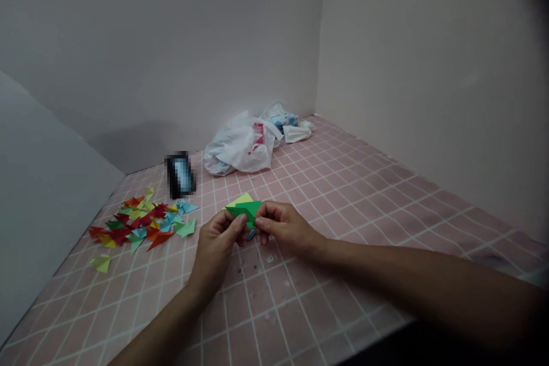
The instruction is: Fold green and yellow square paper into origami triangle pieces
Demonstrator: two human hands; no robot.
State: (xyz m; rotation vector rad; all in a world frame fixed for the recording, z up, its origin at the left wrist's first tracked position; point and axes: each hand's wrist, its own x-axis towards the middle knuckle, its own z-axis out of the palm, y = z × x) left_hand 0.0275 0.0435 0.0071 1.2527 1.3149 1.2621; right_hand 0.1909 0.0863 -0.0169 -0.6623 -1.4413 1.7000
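Note:
A piece of green folded paper (pixel 246 211) is held up between both hands above the tablecloth. My left hand (pixel 221 234) pinches its left and lower part between thumb and fingers. On the other side, my right hand (pixel 281 222) has thumb and fingertips closed on the right edge. Just behind the green piece lies yellow paper (pixel 242 199), partly covered by it. A small blue item (pixel 251 234) shows below the paper between the hands; its kind is unclear.
Several folded paper pieces (pixel 141 220) in many colours are heaped at the left. A blurred-out upright device (pixel 180 174) stands behind them. White plastic bags (pixel 240 143) lie at the back by the wall. Pink checked tablecloth (pixel 343 200) covers the table; small scraps (pixel 270 259) lie near the hands.

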